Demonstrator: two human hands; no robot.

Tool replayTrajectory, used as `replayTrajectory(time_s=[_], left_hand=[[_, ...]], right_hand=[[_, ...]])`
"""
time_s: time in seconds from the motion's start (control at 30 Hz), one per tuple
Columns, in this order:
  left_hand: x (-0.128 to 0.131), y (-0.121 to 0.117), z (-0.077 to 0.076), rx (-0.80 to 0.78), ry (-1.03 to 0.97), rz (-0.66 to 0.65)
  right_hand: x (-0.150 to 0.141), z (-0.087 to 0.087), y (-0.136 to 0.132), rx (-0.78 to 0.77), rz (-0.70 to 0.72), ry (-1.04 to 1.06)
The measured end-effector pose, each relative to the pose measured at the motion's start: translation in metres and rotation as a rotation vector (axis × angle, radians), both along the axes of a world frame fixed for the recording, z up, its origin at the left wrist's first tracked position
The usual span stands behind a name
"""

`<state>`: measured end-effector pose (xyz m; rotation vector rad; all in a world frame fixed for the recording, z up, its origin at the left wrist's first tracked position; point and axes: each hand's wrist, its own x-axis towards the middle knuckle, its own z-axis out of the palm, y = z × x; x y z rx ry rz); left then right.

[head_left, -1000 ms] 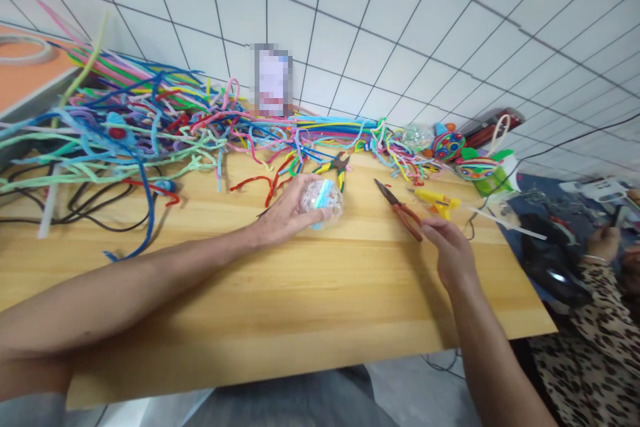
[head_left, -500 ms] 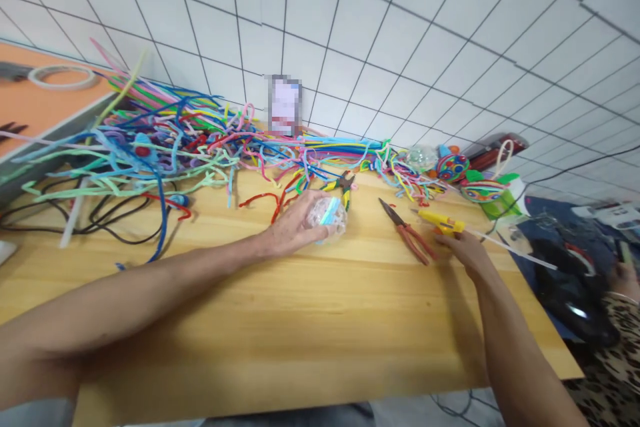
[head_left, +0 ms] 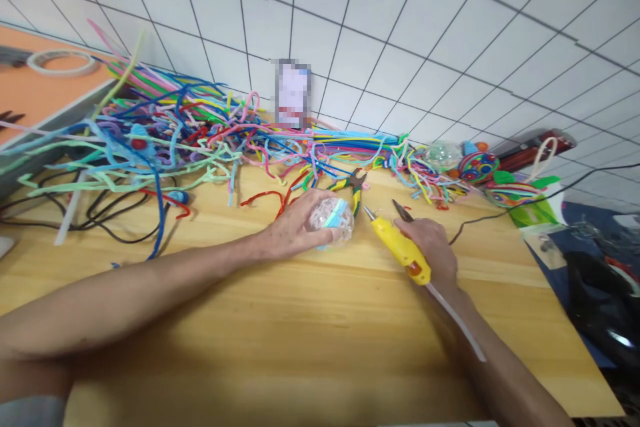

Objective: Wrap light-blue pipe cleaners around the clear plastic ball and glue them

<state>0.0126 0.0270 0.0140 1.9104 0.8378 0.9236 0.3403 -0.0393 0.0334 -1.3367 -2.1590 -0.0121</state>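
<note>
My left hand (head_left: 295,223) is closed around a clear, textured ball (head_left: 325,217) with a shiny light-blue strip across it, held over the wooden table. In my right hand (head_left: 433,247) is a yellow glue gun (head_left: 400,247), its metal nozzle pointing up and left toward the ball, apart from it. A long whitish glue stick (head_left: 457,323) sticks out of its back end. Behind the right hand lie pliers, of which only the dark jaws (head_left: 401,210) show. Yellow-and-green cutters (head_left: 354,187) lie just beyond the ball.
Tangled, colourful pipe cleaners (head_left: 190,140) line the back of the table (head_left: 280,340). A phone (head_left: 293,93) leans on the tiled wall. Decorated balls (head_left: 477,165) and another clear ball (head_left: 443,155) stand at the back right. Black cables (head_left: 100,213) lie at left; a tape roll (head_left: 63,63) rests on an orange surface.
My right hand has lifted the glue gun and brought it left, over the red-handled pliers, toward the ball. My left hand keeps its hold on the ball. The view has shifted slightly.
</note>
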Motion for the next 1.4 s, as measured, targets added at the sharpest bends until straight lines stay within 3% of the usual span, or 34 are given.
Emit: replayTrajectory(time_s=[0.1,0.2,0.47,1.4], left_hand=[[0.0,-0.001,0.001,0.013,0.0,0.004],[0.0,-0.001,0.002,0.018,0.005,-0.006],[-0.002,-0.003,0.002,0.033,0.012,-0.018],[-0.001,-0.003,0.002,0.052,0.0,-0.039]], right_hand=[[-0.01,-0.006,0.0,0.205,0.125,-0.005],[-0.016,-0.009,-0.005,0.279,0.177,-0.024],[-0.023,-0.006,-0.008,0.276,0.191,-0.167],[-0.036,0.005,-0.013,0.339,0.193,-0.229]])
